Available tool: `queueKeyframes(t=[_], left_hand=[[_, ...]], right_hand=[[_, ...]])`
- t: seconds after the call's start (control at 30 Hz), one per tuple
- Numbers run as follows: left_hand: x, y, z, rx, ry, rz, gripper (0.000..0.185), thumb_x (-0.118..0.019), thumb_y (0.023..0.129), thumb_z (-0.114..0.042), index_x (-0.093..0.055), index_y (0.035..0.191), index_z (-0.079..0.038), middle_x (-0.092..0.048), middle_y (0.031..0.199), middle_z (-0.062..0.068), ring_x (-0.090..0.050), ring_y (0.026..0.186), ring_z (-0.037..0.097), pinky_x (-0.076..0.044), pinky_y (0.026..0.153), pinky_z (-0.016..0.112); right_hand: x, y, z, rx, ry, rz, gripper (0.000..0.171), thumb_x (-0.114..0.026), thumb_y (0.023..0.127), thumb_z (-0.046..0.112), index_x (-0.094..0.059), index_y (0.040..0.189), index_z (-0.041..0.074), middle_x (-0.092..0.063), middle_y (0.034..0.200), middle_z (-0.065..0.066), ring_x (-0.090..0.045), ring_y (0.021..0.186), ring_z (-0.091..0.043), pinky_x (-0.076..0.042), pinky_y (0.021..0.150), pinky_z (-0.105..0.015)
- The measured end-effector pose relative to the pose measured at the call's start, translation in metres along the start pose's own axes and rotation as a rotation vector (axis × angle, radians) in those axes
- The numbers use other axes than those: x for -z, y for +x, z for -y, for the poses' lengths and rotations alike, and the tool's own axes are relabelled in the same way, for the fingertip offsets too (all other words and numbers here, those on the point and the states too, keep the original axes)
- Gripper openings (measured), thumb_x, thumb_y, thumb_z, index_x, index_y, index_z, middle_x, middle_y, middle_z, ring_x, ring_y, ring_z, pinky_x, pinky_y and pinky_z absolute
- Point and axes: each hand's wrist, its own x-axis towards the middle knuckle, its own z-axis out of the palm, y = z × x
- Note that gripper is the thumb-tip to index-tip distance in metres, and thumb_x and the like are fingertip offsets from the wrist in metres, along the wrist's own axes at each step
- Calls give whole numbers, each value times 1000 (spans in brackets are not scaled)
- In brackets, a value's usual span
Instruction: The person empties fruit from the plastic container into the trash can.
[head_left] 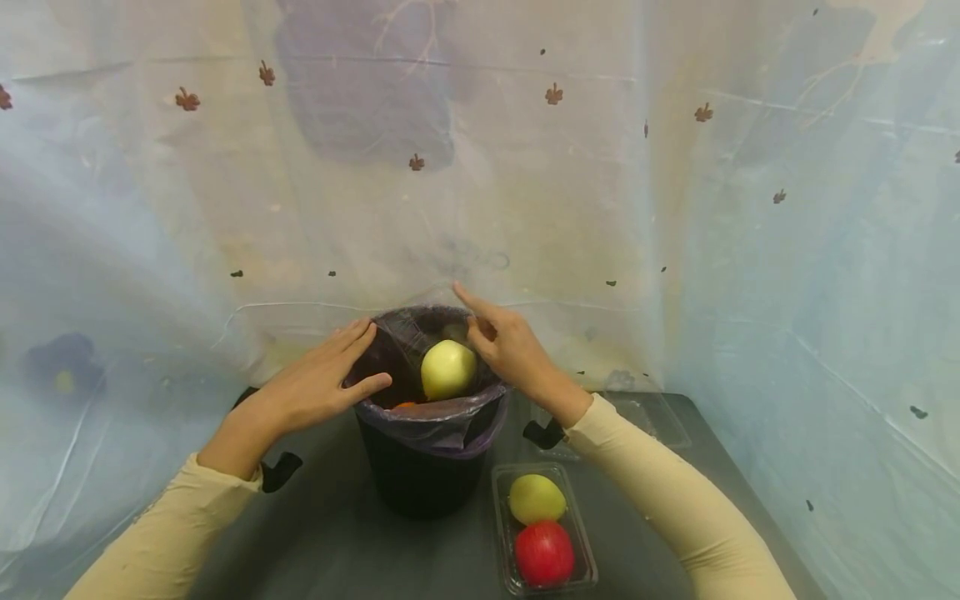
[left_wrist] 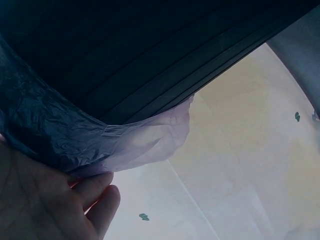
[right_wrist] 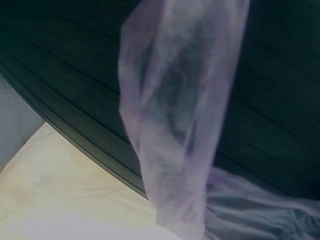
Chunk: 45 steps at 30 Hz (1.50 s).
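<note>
A black bin (head_left: 423,479) lined with a thin purple plastic bag (head_left: 450,425) stands on the dark table. Inside it lies a yellow-green apple (head_left: 447,369), with a bit of something orange low beside it. My left hand (head_left: 318,379) rests at the bin's left rim, fingers straight and thumb spread over the opening. In the left wrist view its fingertips touch the bag's folded edge (left_wrist: 150,142). At the right rear rim is my right hand (head_left: 517,350), index finger extended, thumb lower; its other fingers are hidden. Loose bag film (right_wrist: 175,125) hangs down outside the bin in the right wrist view.
A clear plastic tray (head_left: 498,533) right of the bin holds a yellow-green fruit (head_left: 537,499) and a red apple (head_left: 544,553). Another clear plastic container (head_left: 660,417) lies behind the right forearm. Patterned plastic sheeting (head_left: 487,208) hangs behind the table and along both sides.
</note>
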Motion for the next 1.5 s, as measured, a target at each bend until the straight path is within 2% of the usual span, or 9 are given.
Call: queueKeyframes(t=[0.17, 0.37, 0.53, 0.67, 0.87, 1.0, 1.17, 1.3, 1.5], left_hand=[[0, 1, 0, 6, 1, 8, 98, -45, 106, -73, -12, 174, -10, -6, 181, 15, -8, 165, 43, -14, 128, 70], [0, 1, 1, 5, 6, 4, 99, -45, 106, -73, -12, 174, -10, -7, 181, 15, -9, 165, 43, -14, 128, 69], [1, 0, -1, 8, 2, 8, 99, -45, 106, -73, -12, 174, -10, -6, 181, 15, -9, 165, 43, -14, 129, 69], [2, 0, -2, 5, 1, 7, 98, -46, 106, -72, -13, 174, -9, -7, 180, 15, -10, 165, 43, -14, 128, 69], [1, -1, -2, -2, 15, 7, 97, -45, 106, -72, -12, 174, -10, -7, 180, 15, -11, 165, 43, -16, 128, 70], [1, -1, 0, -1, 5, 0, 97, -45, 106, -71, -11, 174, -10, -7, 180, 15, -11, 165, 43, -16, 128, 70], [-1, 0, 1, -3, -7, -6, 97, -46, 107, -71, -11, 174, -11, -5, 181, 13, -9, 165, 42, -15, 128, 70], [-2, -1, 1, 0, -10, -6, 96, -45, 107, -71, -10, 174, -11, -4, 181, 12, -9, 165, 42, -15, 128, 70], [-1, -2, -1, 8, -11, -2, 97, -46, 107, -71, -11, 174, -11, -4, 181, 12, -9, 165, 42, -13, 129, 69]], right_hand=[[-1, 0, 0, 61, -56, -61, 60, -60, 106, 0, -48, 163, 14, -41, 64, 4, -33, 59, -11, -35, 60, -31], [-3, -1, 1, 142, -132, -151, 60, -62, 101, -3, -53, 159, 10, -44, 69, 1, -38, 65, -14, -37, 61, -33], [-4, -2, 2, 153, -174, -205, 61, -65, 98, -6, -56, 157, 7, -49, 72, -2, -45, 67, -19, -42, 62, -34], [-3, -3, 2, 95, -125, -226, 63, -67, 100, -5, -52, 160, 10, -51, 74, -2, -45, 69, -17, -43, 64, -33], [4, -5, -1, -37, 39, -270, 59, -60, 110, 5, -46, 165, 20, -46, 68, 1, -37, 60, -13, -37, 60, -30], [13, -3, -3, -66, 118, -346, 57, -59, 110, 5, -47, 164, 17, -47, 65, -2, -37, 59, -15, -36, 62, -29], [26, -1, -4, -94, 134, -437, 57, -61, 108, 2, -50, 162, 15, -48, 69, -7, -39, 64, -16, -35, 64, -28], [36, -3, -2, -149, 158, -460, 58, -61, 107, -1, -49, 162, 12, -45, 70, -10, -36, 64, -16, -32, 63, -25], [61, -12, 20, -196, 243, -467, 56, -59, 106, -6, -49, 160, 3, -43, 69, -6, -36, 64, -9, -33, 62, -23]])
